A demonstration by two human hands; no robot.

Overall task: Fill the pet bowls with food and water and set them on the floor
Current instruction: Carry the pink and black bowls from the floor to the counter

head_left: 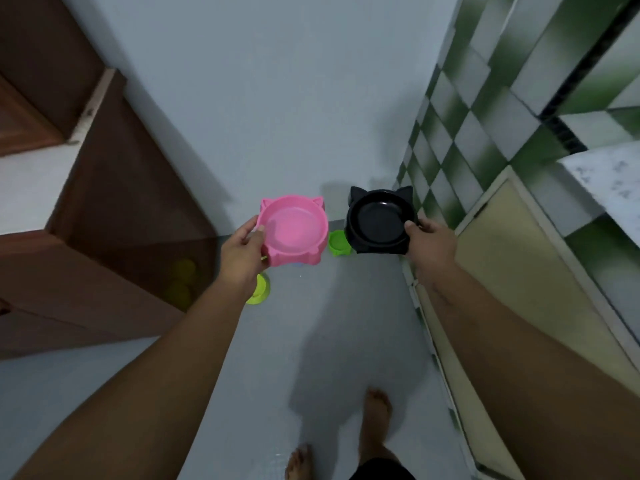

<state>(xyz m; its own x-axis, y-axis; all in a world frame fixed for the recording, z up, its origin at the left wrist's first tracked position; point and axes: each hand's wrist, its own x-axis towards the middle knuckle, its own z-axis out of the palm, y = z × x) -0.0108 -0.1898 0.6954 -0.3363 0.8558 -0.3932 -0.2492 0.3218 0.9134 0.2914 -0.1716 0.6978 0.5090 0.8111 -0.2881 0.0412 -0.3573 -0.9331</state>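
My left hand [242, 252] grips the near left rim of a pink cat-eared bowl [294, 228], thumb over the edge; the bowl looks to hold clear water. My right hand [429, 242] grips the right rim of a black cat-eared bowl [379, 220], whose contents I cannot make out. Both bowls are held level above the floor, side by side and apart. On the floor below them sit a green bowl [337, 243] by the wall and a yellow-green bowl [259, 291], partly hidden behind my left wrist.
A brown wooden door [114, 209] stands open on the left. A beige cabinet [519, 258] under a speckled counter and green checkered tiles [485, 109] line the right. Grey floor [329, 341] runs between them to a pale wall. My bare feet [375, 420] stand below.
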